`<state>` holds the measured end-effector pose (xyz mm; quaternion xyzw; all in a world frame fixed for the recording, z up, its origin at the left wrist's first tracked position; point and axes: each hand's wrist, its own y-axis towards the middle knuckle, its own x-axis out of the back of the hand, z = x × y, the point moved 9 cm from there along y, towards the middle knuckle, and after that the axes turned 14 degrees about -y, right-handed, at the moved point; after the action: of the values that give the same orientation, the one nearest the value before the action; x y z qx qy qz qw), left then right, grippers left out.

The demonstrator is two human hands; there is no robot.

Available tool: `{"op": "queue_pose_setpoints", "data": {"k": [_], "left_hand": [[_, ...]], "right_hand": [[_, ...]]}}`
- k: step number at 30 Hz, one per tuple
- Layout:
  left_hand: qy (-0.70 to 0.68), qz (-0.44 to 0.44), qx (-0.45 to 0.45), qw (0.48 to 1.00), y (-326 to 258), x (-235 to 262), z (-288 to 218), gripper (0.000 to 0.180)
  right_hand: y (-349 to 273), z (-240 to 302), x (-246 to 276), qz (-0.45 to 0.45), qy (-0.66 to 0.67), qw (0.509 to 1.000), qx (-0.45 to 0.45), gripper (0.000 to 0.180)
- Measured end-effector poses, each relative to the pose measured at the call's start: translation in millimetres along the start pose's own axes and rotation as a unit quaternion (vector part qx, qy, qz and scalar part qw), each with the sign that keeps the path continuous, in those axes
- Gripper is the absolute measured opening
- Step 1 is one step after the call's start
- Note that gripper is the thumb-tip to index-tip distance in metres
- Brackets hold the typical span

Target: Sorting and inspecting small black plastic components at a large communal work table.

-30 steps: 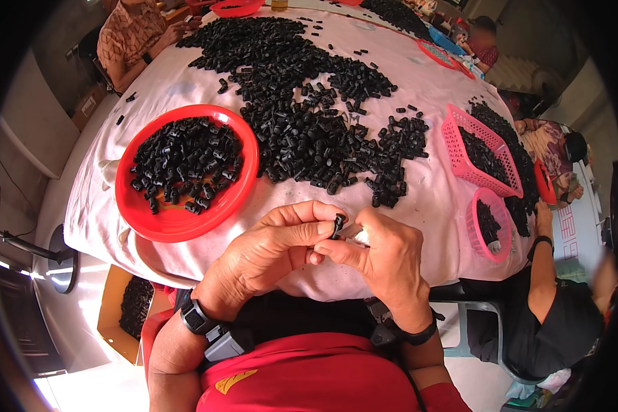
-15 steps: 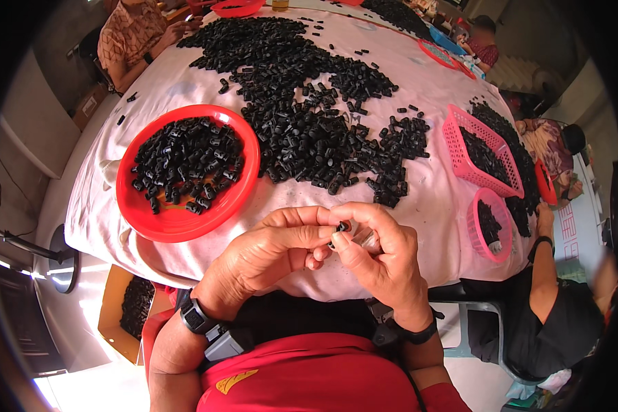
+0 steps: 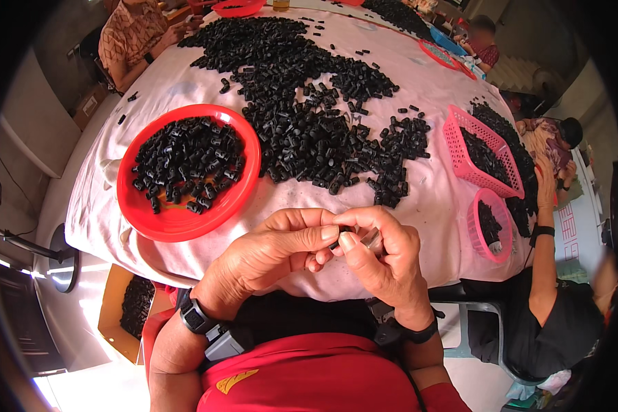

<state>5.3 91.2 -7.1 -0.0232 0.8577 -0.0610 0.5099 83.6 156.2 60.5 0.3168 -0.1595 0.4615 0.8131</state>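
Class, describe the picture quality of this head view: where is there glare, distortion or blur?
Head view: fisheye bends the table edge and darkens the corners; glare washes out the floor at lower left; the left hand, right hand and red plate look sharp.

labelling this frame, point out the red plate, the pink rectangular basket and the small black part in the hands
red plate (image 3: 159, 228), head view, bare lower rim
pink rectangular basket (image 3: 452, 145), head view, left wall
small black part (image 3: 341, 231), head view, visible bit between fingertips

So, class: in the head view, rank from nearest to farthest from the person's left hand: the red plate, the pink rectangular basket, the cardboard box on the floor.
1. Red plate, upper left of the left hand.
2. Cardboard box, lower left.
3. Pink rectangular basket, upper right.
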Motion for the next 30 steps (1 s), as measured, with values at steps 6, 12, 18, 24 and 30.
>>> {"op": "queue_pose_setpoints", "data": {"k": [6, 12, 18, 24, 30], "left_hand": [[0.022, 0.002, -0.005, 1.0, 1.1, 0.1, -1.5, 0.027], [0.008, -0.012, -0.007, 1.0, 1.4, 1.4, -2.2, 0.026], [0.012, 0.009, -0.013, 1.0, 1.4, -1.7, -1.8, 0.024], [0.004, 0.018, -0.002, 1.0, 1.2, -3.8, -0.8, 0.025], [0.011, 0.018, 0.001, 1.0, -0.2, -3.3, -1.3, 0.025]], "right_hand": [[0.4, -1.4, 0.0, 0.0, -0.001, 1.0, -0.001, 0.025], [0.4, -2.6, -0.6, 0.003, 0.018, 1.0, 0.009, 0.024], [1.8, -0.5, 0.7, -0.008, 0.015, 1.0, -0.01, 0.022], [1.7, -0.1, 1.0, -0.007, 0.008, 1.0, -0.01, 0.021], [1.2, -0.9, -0.2, -0.004, 0.019, 1.0, -0.009, 0.02]]}}
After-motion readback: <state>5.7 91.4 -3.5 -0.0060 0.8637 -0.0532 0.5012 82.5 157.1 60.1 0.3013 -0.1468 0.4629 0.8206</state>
